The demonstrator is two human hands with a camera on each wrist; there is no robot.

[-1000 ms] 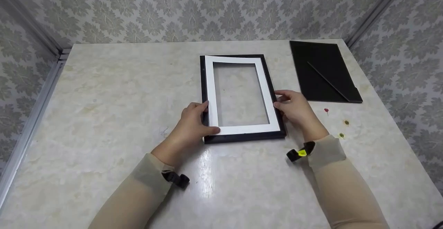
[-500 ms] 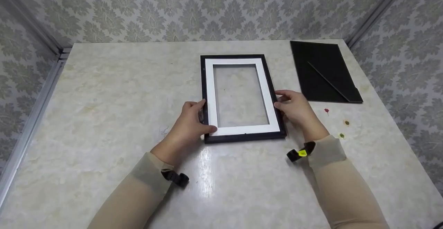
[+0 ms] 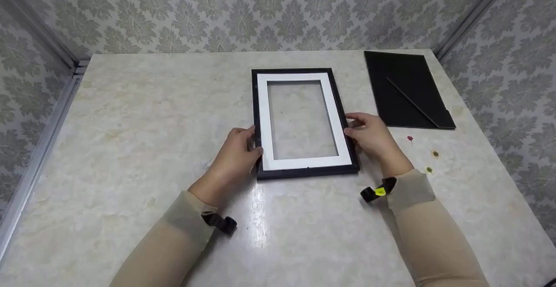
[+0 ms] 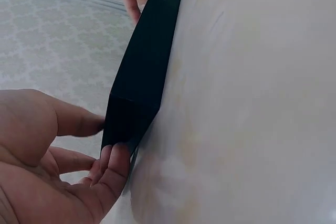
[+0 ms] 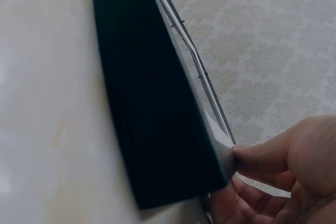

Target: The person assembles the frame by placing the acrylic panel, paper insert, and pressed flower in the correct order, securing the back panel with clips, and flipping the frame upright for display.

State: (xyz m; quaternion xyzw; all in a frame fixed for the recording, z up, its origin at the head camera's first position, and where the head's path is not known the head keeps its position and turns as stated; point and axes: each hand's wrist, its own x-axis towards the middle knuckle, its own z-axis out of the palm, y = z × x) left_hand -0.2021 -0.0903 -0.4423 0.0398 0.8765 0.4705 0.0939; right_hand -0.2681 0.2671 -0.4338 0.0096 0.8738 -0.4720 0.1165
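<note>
A black picture frame [image 3: 307, 173] lies in the middle of the table in the head view. Inside it sits a white mat [image 3: 267, 126] with a rectangular window, through which the marbled tabletop shows. My left hand [image 3: 232, 154] holds the frame's left side near the front corner, thumb at the rim. In the left wrist view, curled fingertips [image 4: 118, 158] press the black side. On the opposite side my right hand [image 3: 375, 138] pinches the frame's edge. The right wrist view shows that thumb [image 5: 257, 156] on the top edge and fingers bent beneath, partly hidden.
A black backing board [image 3: 399, 67] with a slim diagonal strip lies at the back right. In front of it are a small red flower [image 3: 409, 138] and two yellowish ones, one a daisy-like bloom [image 3: 435, 153]. Patterned walls [image 3: 269, 13] border the table [image 3: 152, 104].
The white mat, earlier lying slightly over the frame's rim at the back, has dropped level inside it. My left thumb has slid off the mat's corner to the frame's left edge.
</note>
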